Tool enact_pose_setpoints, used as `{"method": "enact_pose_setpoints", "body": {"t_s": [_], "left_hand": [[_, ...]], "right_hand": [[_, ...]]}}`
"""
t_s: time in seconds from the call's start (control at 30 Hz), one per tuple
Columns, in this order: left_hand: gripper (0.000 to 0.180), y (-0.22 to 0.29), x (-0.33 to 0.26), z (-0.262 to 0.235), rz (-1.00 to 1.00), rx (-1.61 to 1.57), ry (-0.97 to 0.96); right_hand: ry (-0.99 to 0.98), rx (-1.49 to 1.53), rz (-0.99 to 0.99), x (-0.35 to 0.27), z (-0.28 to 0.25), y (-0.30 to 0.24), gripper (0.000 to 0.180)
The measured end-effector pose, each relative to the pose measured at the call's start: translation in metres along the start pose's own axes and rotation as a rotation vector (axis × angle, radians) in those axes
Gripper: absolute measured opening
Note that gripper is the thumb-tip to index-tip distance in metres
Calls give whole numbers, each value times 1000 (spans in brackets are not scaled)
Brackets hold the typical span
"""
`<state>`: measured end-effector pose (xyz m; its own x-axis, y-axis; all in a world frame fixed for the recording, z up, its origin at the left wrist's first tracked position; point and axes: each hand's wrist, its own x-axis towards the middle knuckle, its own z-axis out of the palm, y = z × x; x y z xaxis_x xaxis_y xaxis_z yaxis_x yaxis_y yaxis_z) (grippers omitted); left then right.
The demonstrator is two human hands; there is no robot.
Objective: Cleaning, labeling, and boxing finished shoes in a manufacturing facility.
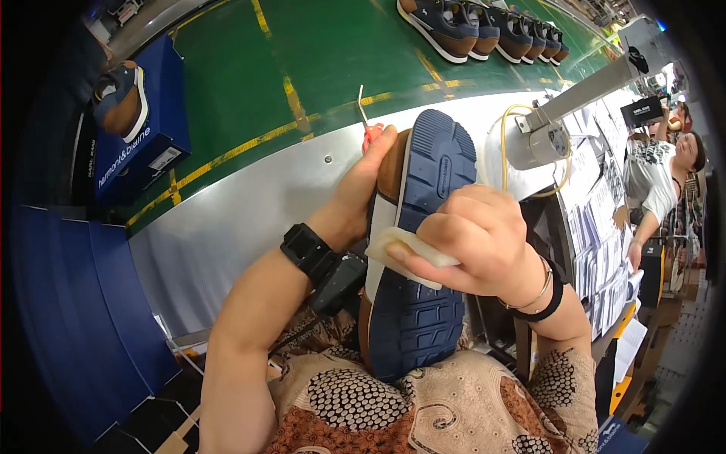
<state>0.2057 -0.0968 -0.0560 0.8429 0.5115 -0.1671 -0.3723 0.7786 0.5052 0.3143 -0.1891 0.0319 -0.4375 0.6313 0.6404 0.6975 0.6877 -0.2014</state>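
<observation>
A sneaker with a navy treaded sole (431, 325), a white midsole edge and a brown end is held upright against my body, its sole turned to the right. My left hand (354, 193) is closed round its upper from the left side, thumb at the brown end. In my right hand (480, 234) is an off-white, slightly translucent pad (401, 253), pinched between thumb and fingers. The pad lies across the white midsole edge and partly over the middle of the sole. Red-handled scissors (370, 130) rest just beyond my left thumb.
The metal table edge (249, 178) borders a green conveyor belt (227, 83) carrying a row of sneakers (454, 34). A blue shoebox (147, 121) with another sneaker (125, 102) stands left. Right are a lamp-like white arm (582, 91), paper stacks (597, 242) and another person (669, 178).
</observation>
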Motion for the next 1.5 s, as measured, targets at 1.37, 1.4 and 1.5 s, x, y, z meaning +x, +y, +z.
{"method": "enact_pose_setpoints", "body": {"t_s": [1.37, 1.4, 1.5], "left_hand": [[54, 3, 7, 24, 53, 115, 132], [56, 6, 1, 1, 4, -82, -53], [61, 21, -16, 4, 71, -103, -75]], "right_hand": [[35, 53, 386, -16, -14, -8, 25], [36, 71, 381, -16, -11, -16, 25], [-102, 179, 580, -35, -24, -37, 23]]}}
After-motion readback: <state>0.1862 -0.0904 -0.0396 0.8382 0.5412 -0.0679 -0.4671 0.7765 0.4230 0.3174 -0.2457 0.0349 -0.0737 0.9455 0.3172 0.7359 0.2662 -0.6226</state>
